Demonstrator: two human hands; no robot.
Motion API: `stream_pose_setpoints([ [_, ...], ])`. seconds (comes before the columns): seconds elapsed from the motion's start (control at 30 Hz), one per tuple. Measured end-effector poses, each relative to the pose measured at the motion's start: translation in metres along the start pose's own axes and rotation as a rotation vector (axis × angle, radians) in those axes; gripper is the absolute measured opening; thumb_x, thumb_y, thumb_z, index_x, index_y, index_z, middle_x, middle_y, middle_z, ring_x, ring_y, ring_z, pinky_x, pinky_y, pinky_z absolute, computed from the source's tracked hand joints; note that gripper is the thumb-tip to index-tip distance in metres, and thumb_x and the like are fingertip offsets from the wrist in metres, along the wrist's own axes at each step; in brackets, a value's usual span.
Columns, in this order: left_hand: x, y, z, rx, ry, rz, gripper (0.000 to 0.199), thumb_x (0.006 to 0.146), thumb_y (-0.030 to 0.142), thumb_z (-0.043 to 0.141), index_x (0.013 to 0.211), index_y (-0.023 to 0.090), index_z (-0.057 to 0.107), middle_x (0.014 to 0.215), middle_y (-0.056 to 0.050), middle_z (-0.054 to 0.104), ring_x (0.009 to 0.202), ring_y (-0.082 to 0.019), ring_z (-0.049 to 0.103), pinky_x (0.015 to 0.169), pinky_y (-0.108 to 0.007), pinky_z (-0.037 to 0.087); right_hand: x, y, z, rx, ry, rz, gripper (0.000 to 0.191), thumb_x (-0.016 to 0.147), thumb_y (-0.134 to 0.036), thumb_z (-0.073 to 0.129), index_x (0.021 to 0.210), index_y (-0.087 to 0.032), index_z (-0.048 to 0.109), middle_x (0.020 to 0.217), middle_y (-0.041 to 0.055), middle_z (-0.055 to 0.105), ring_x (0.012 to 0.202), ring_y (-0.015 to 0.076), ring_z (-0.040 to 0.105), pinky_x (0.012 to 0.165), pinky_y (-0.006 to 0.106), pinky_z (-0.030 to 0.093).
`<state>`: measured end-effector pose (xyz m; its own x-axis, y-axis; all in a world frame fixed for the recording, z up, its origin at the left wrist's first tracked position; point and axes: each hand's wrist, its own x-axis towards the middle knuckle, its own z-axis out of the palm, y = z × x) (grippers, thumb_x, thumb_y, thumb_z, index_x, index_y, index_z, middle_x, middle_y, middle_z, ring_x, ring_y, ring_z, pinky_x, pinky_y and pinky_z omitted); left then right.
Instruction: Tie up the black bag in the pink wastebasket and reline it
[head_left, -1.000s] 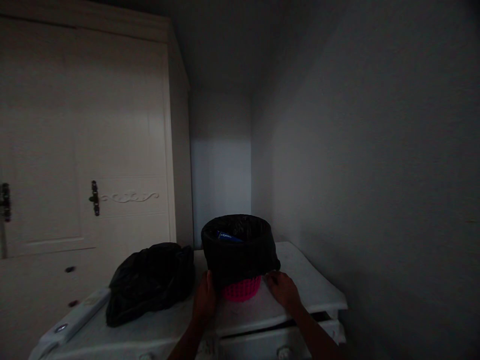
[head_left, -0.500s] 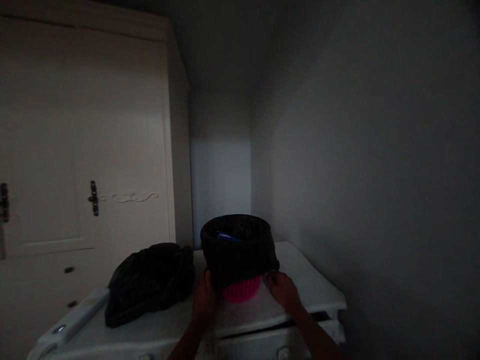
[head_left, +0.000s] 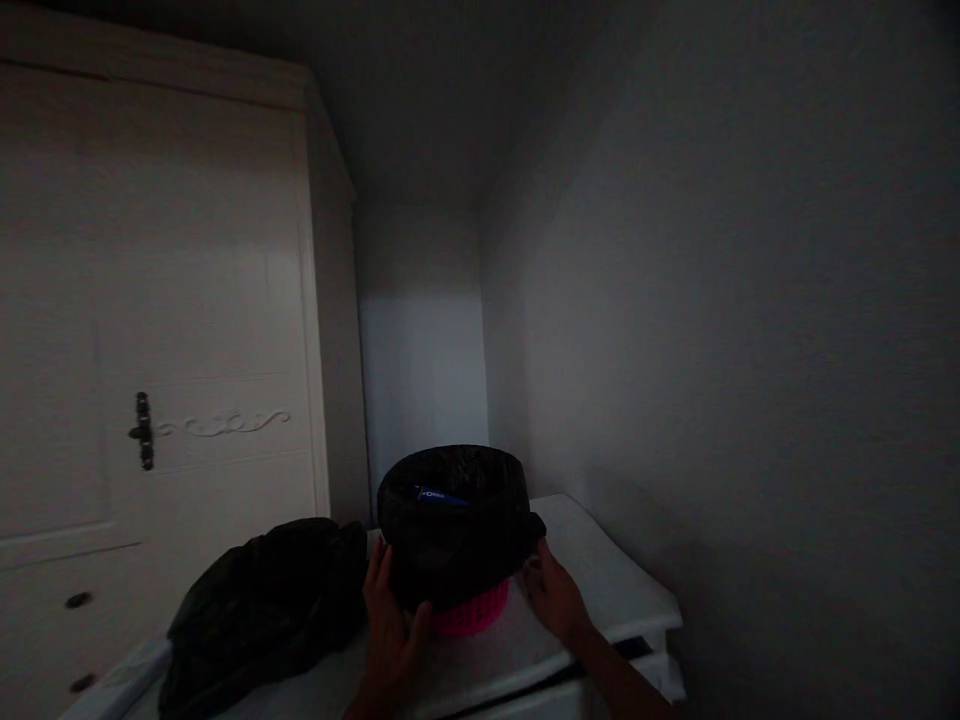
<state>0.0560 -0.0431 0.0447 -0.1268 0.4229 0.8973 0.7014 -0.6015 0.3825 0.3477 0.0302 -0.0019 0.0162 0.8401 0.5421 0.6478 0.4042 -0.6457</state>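
Pink basket (head_left: pixel 474 612), with an open weave at its base, stands upright on the white dresser (head_left: pixel 630 575), between the front and back edges of its top. A black bin liner (head_left: pixel 457 562) covers all but the lower part, its mouth open upward and its outer folds hanging around the sides. Inside the mouth lies a blue packet (head_left: pixel 442 496) with pale lettering.

The left hand (head_left: pixel 391 628) is spread wide, fingers up against the liner's left side, thumb apart near the basket's base. The right hand (head_left: pixel 553 592) has bent fingers at a bunched bulge on the liner's right side; whether they pinch it, I cannot tell.

Just beside the left hand, toward the dresser's left edge, a second black bag (head_left: pixel 274 610) lies slumped. A pale wardrobe (head_left: pixel 210 300) with a dark handle (head_left: pixel 142 431) stands behind.
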Motion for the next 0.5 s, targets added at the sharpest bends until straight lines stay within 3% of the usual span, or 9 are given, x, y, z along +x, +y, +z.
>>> stream_pose_setpoints([
  [0.1, 0.017, -0.003, -0.009, 0.089, -0.126, 0.186, 0.103, 0.090, 0.058, 0.065, 0.167, 0.026, 0.007, 0.173, -0.020, 0.012, 0.158, -0.041, 0.022, 0.122, -0.061, 0.036, 0.000, 0.001, 0.001, 0.097, -0.024, 0.004, 0.073, 0.094, -0.043, 0.046, 0.160, -0.019, 0.027, 0.131, 0.0160, 0.071, 0.114, 0.0292, 0.072, 0.103, 0.045, 0.053],
  [0.2, 0.038, -0.003, -0.018, 0.211, -0.124, 0.328, 0.105, 0.088, 0.047, 0.072, 0.167, 0.029, 0.006, 0.173, -0.020, 0.012, 0.157, -0.043, 0.023, 0.118, -0.063, 0.038, 0.007, -0.008, -0.003, 0.190, -0.007, 0.008, 0.081, 0.091, -0.045, 0.048, 0.162, -0.020, 0.018, 0.124, 0.0140, 0.074, 0.109, 0.0294, 0.073, 0.100, 0.044, 0.055],
  [0.33, 0.068, 0.012, -0.030, 0.272, -0.108, 0.323, 0.081, 0.094, 0.033, 0.064, 0.165, 0.031, 0.024, 0.173, -0.014, 0.019, 0.158, -0.040, 0.022, 0.120, -0.061, 0.036, 0.028, -0.040, -0.016, 0.326, 0.019, 0.025, 0.071, 0.094, -0.050, 0.043, 0.157, -0.021, 0.024, 0.123, 0.0115, 0.074, 0.103, 0.0250, 0.075, 0.092, 0.037, 0.057],
  [0.5, 0.103, 0.037, -0.040, 0.146, -0.216, 0.236, 0.041, 0.093, 0.026, 0.055, 0.132, 0.025, 0.067, 0.147, -0.010, 0.061, 0.146, -0.033, 0.044, 0.120, -0.055, 0.037, 0.055, -0.081, -0.042, 0.335, 0.058, 0.092, 0.059, 0.098, -0.061, 0.032, 0.138, -0.022, 0.052, 0.114, 0.0112, 0.076, 0.098, 0.0251, 0.075, 0.092, 0.037, 0.055],
])
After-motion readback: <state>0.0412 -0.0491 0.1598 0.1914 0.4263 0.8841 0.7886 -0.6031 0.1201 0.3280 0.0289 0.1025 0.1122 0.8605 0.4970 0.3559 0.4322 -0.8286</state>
